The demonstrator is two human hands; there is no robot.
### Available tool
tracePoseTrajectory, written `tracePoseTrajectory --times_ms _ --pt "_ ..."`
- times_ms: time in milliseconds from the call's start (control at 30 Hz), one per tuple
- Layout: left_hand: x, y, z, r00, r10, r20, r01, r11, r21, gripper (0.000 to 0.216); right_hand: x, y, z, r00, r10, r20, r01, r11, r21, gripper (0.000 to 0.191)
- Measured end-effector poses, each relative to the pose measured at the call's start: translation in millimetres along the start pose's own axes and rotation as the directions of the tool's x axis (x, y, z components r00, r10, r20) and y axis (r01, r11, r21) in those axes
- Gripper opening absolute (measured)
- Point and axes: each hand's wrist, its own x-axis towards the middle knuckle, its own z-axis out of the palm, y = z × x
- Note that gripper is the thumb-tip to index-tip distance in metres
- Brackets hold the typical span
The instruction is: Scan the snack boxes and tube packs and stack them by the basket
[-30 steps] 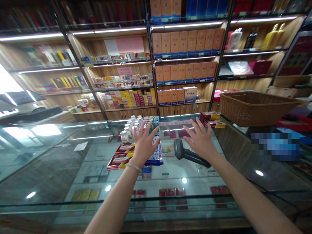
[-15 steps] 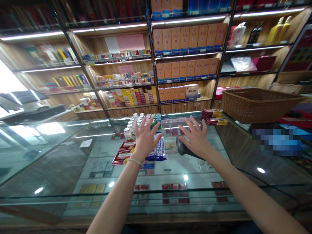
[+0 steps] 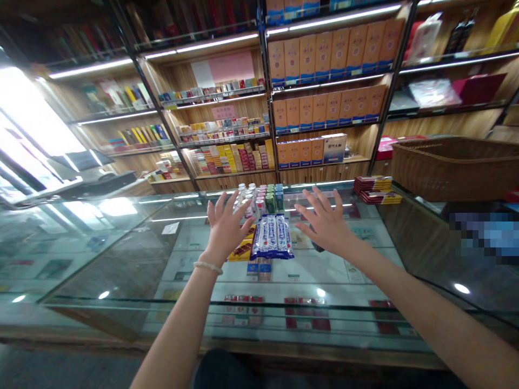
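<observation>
Both my arms reach out over a glass counter (image 3: 121,254). My left hand (image 3: 225,229) is open with its fingers spread, and it hovers over red and yellow cartons (image 3: 242,249). Right of it lies a blue and white carton (image 3: 272,243). My right hand (image 3: 326,224) is open too, fingers spread, held above a dark handheld scanner (image 3: 317,247) that it almost fully hides. Several small bottles and cans (image 3: 261,199) stand just beyond both hands. Neither hand holds anything.
A large wicker basket (image 3: 454,167) sits at the right on the counter, with a stack of red cartons (image 3: 376,189) beside it. Lit wooden shelves (image 3: 324,97) full of boxes and cartons line the back wall. A till (image 3: 81,178) stands at the left.
The view has swung left and the scene shifted right. My right hand has moved over the scanner and now covers it. My left hand has slid left off the blue and white carton.
</observation>
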Motion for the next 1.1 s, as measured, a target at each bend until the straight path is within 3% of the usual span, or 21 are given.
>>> tracePoseTrajectory --times_ms 467,833,1100 --pt "-49.4 -64.6 -12.6 0.997 -0.073 -0.026 0.074 0.994 0.081 0.044 28.5 -72.3 15.1 0.991 -0.122 0.045 0.115 0.984 0.136 0.057" --pt "-75.7 -85.7 -4.5 0.996 -0.091 0.012 0.09 0.993 0.082 0.048 32.2 -106.6 29.6 0.977 -0.17 0.132 0.147 0.974 0.172 0.061" --pt "-90.2 -96.4 4.9 0.994 0.002 0.113 -0.002 1.0 -0.003 0.054 35.7 -124.4 31.3 0.936 -0.2 0.291 0.146 0.97 0.196 0.068"
